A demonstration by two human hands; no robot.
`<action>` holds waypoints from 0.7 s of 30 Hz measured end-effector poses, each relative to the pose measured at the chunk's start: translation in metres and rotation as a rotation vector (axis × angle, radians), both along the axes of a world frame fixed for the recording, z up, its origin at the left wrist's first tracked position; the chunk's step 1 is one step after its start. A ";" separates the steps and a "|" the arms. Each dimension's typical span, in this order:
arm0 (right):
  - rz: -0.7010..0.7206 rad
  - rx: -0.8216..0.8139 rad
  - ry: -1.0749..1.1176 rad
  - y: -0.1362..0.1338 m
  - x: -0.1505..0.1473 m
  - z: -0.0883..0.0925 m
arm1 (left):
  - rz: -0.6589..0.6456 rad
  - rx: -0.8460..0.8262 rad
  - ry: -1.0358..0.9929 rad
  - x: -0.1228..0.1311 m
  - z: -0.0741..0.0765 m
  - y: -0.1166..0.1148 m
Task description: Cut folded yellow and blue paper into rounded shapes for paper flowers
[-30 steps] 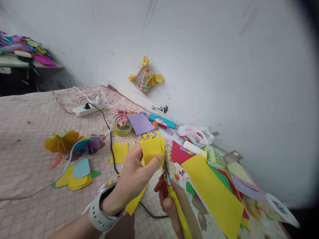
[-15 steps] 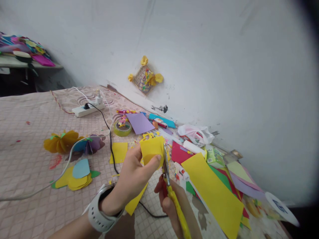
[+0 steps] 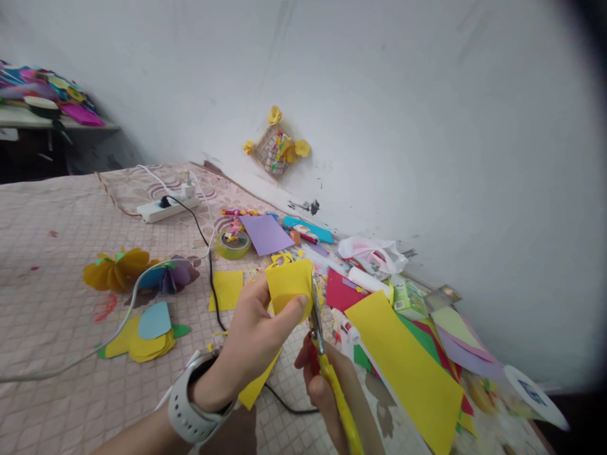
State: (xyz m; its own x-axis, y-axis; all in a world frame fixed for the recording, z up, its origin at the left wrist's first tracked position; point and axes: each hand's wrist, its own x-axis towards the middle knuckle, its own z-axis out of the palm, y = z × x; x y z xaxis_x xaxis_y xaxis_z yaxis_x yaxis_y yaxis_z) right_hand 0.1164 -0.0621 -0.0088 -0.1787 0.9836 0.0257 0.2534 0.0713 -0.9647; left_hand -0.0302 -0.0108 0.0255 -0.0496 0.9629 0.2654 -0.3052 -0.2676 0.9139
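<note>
My left hand [image 3: 251,341], with a white watch on the wrist, pinches a folded yellow paper piece [image 3: 289,285] between thumb and fingers. My right hand [image 3: 327,385] is closed around yellow-handled scissors [image 3: 332,373]; the blades point up along the right edge of the yellow piece. Both hands hover above a pink patterned cloth [image 3: 57,354]. Just right of the scissors lies a large yellow sheet [image 3: 403,366] on top of green, red and lilac sheets.
Paper flowers [image 3: 118,268], a blue and yellow cut-out stack [image 3: 147,335], a yellow square [image 3: 226,291], a tape roll [image 3: 233,245], a purple sheet [image 3: 266,235], glue bottles [image 3: 370,281], a power strip [image 3: 165,207] with black and white cables, and a wall decoration [image 3: 277,145].
</note>
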 end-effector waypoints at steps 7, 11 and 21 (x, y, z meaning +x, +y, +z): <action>-0.034 0.038 -0.056 -0.004 0.000 0.003 | -0.009 -0.002 -0.006 0.001 -0.002 -0.001; -0.052 0.078 -0.114 -0.003 0.003 0.001 | -0.034 -0.021 -0.007 0.000 -0.005 0.000; 0.054 0.028 -0.115 0.006 0.009 -0.004 | -0.055 -0.025 -0.027 -0.001 -0.007 0.004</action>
State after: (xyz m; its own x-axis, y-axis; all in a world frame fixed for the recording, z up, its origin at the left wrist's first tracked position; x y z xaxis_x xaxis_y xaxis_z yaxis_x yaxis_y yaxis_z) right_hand 0.1255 -0.0566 -0.0126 -0.2343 0.9717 0.0290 0.3570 0.1138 -0.9271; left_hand -0.0312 -0.0072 0.0186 -0.0030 0.9705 0.2409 -0.3439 -0.2272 0.9111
